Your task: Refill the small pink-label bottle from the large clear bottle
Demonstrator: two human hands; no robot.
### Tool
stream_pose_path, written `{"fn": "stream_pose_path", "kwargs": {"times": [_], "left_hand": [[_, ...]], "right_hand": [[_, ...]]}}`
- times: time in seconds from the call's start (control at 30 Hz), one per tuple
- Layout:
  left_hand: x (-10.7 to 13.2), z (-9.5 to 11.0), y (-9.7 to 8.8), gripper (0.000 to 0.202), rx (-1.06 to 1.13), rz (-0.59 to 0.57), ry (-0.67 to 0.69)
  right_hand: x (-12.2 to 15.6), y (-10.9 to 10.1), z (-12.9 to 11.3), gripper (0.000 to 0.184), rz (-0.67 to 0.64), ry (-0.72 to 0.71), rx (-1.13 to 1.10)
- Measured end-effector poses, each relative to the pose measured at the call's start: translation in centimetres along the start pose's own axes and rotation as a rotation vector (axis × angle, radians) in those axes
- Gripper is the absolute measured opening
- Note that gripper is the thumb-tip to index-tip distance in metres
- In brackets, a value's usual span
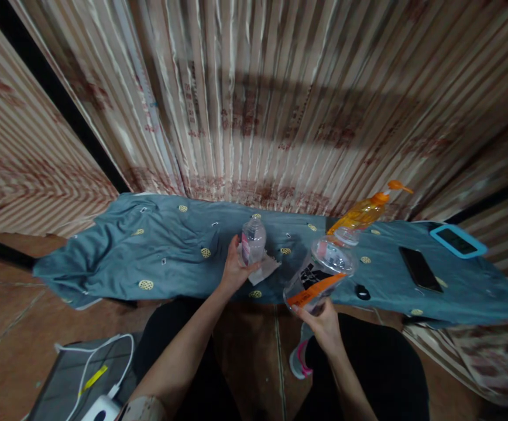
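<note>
My left hand [235, 269] is closed around a clear plastic bottle [254, 240] with a pinkish label. The bottle stands nearly upright over a crumpled white tissue [266, 270] on the cloth. Low on its side, my right hand [322, 324] grips a large clear plastic jar [300, 286] with an orange and black label. The jar leans to the right, its round end facing up and away, and its inside looks mostly see-through. Just behind it is a pump bottle [361, 215] of orange-yellow liquid. A small clear round piece [347, 236] lies between them, partly hidden.
Teal patterned cloth [113, 251] covers the narrow table. To the right lie a small black ring-shaped item [362, 292], a dark phone [419, 269] and a blue-framed screen device [458, 241]. A pleated curtain [254, 117] hangs behind. At lower left, a white cable [82, 374] rests on a grey surface.
</note>
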State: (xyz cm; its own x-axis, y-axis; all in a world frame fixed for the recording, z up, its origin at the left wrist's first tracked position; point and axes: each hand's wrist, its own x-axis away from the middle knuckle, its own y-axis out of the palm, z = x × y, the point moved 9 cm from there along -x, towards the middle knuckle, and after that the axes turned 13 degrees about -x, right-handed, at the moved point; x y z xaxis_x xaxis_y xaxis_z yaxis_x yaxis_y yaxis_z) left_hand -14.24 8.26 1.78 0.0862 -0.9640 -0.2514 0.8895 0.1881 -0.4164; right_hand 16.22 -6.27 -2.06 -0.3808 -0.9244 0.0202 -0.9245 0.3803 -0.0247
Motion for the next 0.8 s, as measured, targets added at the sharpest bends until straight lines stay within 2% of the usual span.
{"fn": "stream_pose_path", "kwargs": {"times": [0.07,0.1,0.17,0.2,0.27,0.33,0.4,0.5,0.57,0.6,0.67,0.8], "left_hand": [[0.8,0.3,-2.3,0.112,0.011,0.065,-0.07],[1.4,1.1,-3.6,0.11,0.019,0.102,-0.067],[3.1,3.8,-5.4,0.098,0.049,0.128,0.002],[4.1,5.5,-5.4,0.092,0.083,0.077,0.046],[6.3,8.5,-3.5,0.093,0.195,-0.138,0.088],[8.5,10.8,-0.7,0.117,0.316,-0.349,0.049],[9.8,12.3,1.6,0.126,0.381,-0.456,0.006],[9.9,13.9,3.3,0.109,0.488,-0.478,-0.035],[9.4,14.7,3.7,0.109,0.573,-0.464,-0.053],[9.0,15.1,3.8,0.11,0.598,-0.454,-0.062],[8.5,15.7,4.1,0.112,0.619,-0.437,-0.073],[8.2,16.9,4.9,0.114,0.583,-0.441,-0.02]], "right_hand": [[1.2,0.5,-0.6,0.056,-0.036,0.021,-0.026],[1.9,0.7,-0.9,0.062,-0.048,0.031,-0.039],[3.2,1.0,-1.5,0.072,-0.06,0.052,-0.063],[3.8,1.2,-1.7,0.073,-0.07,0.064,-0.073],[4.9,1.9,-2.2,0.072,-0.113,0.09,-0.099],[5.7,2.5,-2.6,0.072,-0.161,0.108,-0.135],[6.1,2.8,-2.9,0.076,-0.181,0.125,-0.175],[6.2,2.6,-2.4,0.091,-0.152,0.16,-0.276],[6.2,2.2,-1.6,0.102,-0.11,0.183,-0.399],[6.2,2.0,-1.1,0.099,-0.088,0.201,-0.469],[6.1,1.8,0.1,0.084,-0.065,0.254,-0.596],[5.2,1.9,1.5,0.067,-0.071,0.329,-0.753]]}}
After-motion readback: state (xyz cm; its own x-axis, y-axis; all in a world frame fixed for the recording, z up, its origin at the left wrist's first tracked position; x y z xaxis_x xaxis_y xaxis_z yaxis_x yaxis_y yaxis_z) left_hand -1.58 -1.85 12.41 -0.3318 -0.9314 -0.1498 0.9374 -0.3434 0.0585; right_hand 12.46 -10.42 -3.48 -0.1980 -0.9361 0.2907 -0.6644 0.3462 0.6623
